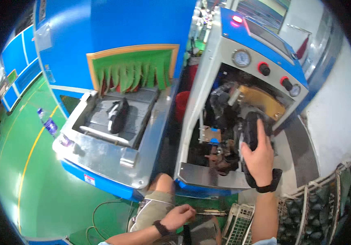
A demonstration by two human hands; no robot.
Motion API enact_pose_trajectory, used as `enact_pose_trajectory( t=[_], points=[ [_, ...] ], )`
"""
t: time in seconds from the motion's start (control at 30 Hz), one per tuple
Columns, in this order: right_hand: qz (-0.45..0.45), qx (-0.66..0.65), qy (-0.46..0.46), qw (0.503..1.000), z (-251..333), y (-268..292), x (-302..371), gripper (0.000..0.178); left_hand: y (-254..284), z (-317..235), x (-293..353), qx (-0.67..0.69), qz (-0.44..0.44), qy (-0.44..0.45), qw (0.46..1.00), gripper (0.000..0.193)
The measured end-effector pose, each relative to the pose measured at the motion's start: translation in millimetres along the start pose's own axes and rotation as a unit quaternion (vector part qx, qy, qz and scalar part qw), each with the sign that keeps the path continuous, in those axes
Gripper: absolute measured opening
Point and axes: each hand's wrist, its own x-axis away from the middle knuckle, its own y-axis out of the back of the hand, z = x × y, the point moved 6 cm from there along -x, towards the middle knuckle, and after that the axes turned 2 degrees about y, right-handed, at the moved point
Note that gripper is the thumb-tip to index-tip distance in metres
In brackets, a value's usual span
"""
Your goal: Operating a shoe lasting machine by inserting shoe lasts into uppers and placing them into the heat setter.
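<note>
My right hand is around a black shoe at the right side of the machine's opening, with the thumb on one side and the fingers stretched along the other. A dark band circles that wrist. Low in front of me, my left hand hovers by my thigh with its fingers curled in, and I see nothing in it. Another shoe, black with a white patch, lies on the grey conveyor of the blue machine to the left.
Green strips hang over the conveyor's tunnel. The right machine carries gauges, red-and-black knobs and a lit red lamp. A plastic bottle stands at the left machine's corner. Crates of dark items sit at lower right; a hose loops across the floor.
</note>
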Motion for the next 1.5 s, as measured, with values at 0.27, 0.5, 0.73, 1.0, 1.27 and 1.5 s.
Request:
enact_pose_trajectory(
  t=[0.27,0.5,0.73,1.0,1.27,1.5],
  points=[
    [0.097,0.053,-0.003,0.994,11,-2,13,0.104,6,9,-4,-0.074,0.038,-0.007,0.997,0.024],
    [0.054,0.132,-0.071,0.987,8,2,38,0.104,-1,-105,44,-0.239,-0.048,-0.154,0.958,0.023],
    [-0.055,0.183,0.078,0.978,16,-21,40,0.067,-105,-323,-10,-0.445,-0.211,-0.552,0.673,0.041],
    [-0.103,0.229,-0.035,0.967,29,-10,47,0.024,-165,-361,-93,-0.683,-0.185,-0.351,0.613,0.041],
    [-0.156,0.195,0.177,0.952,33,24,163,0.052,-71,-256,10,-0.382,-0.174,-0.412,0.809,0.041],
    [0.101,0.085,0.244,0.961,55,62,256,0.067,-50,-46,28,0.227,0.066,0.093,0.967,0.054]
  ],
)
